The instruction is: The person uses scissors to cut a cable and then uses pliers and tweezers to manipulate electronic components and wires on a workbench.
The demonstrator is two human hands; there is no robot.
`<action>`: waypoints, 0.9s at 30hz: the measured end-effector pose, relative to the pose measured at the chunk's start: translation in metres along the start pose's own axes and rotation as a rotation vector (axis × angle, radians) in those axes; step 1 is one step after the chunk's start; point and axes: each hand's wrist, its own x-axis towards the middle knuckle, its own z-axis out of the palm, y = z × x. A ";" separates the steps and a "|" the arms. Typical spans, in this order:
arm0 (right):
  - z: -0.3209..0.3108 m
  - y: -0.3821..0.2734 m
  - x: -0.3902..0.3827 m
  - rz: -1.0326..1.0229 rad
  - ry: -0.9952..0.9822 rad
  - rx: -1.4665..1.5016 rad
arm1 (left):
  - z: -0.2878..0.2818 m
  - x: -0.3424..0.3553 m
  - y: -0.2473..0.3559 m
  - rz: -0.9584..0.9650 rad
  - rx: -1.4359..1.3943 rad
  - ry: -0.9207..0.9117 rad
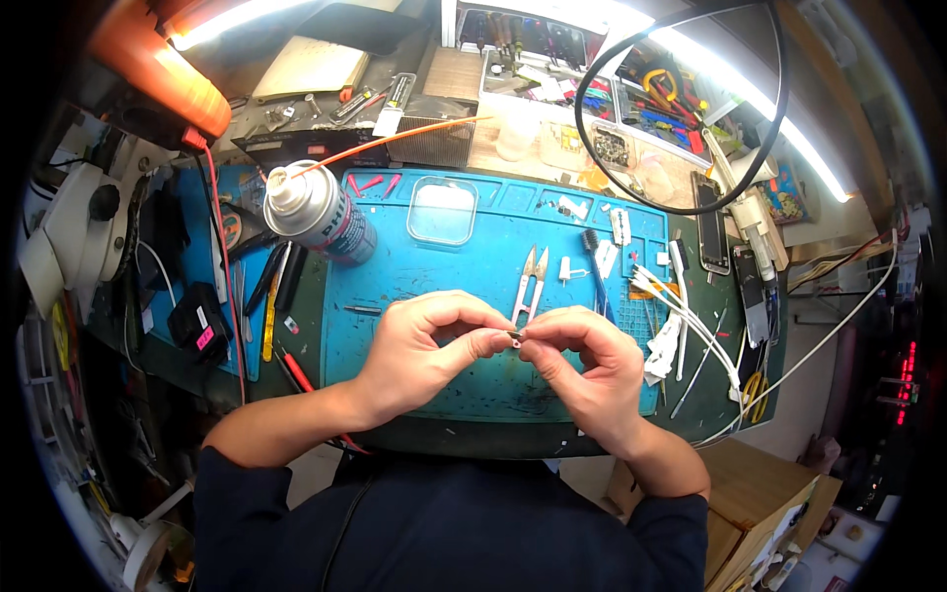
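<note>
Between my fingertips, over the front middle of a blue repair mat (pixel 434 266), is a tiny dark piece with a light metallic end (pixel 515 336); its kind is too small to make out. My left hand (pixel 429 340) pinches it from one side with thumb and forefinger. From the other side my right hand (pixel 582 360) pinches it too, so the fingertips of both hands almost meet. Just beyond them, small thread snips (pixel 531 281) lie on the mat with their blades apart, pointing away from me. A slim metal bit (pixel 363 310) rests left of my left hand.
A spray can (pixel 321 217) with an orange straw stands at the back left, near a clear plastic box (pixel 442 210). White cables (pixel 691 316), a brush (pixel 597 271) and phones (pixel 711 222) lie to the right. Red-black test leads (pixel 294 370) hang over the front edge; a black hoop (pixel 582 109) rises behind.
</note>
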 end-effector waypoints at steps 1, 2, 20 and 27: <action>-0.001 0.002 -0.001 0.023 0.000 0.035 | 0.000 0.000 0.000 -0.029 -0.027 -0.008; -0.001 0.003 -0.002 0.046 -0.001 0.071 | 0.001 0.000 0.001 -0.059 -0.053 -0.017; -0.003 0.001 0.001 0.231 -0.042 0.265 | 0.000 0.002 -0.004 -0.176 -0.239 -0.093; 0.003 0.003 0.001 -0.042 0.042 -0.010 | -0.001 0.003 -0.006 -0.192 -0.203 -0.081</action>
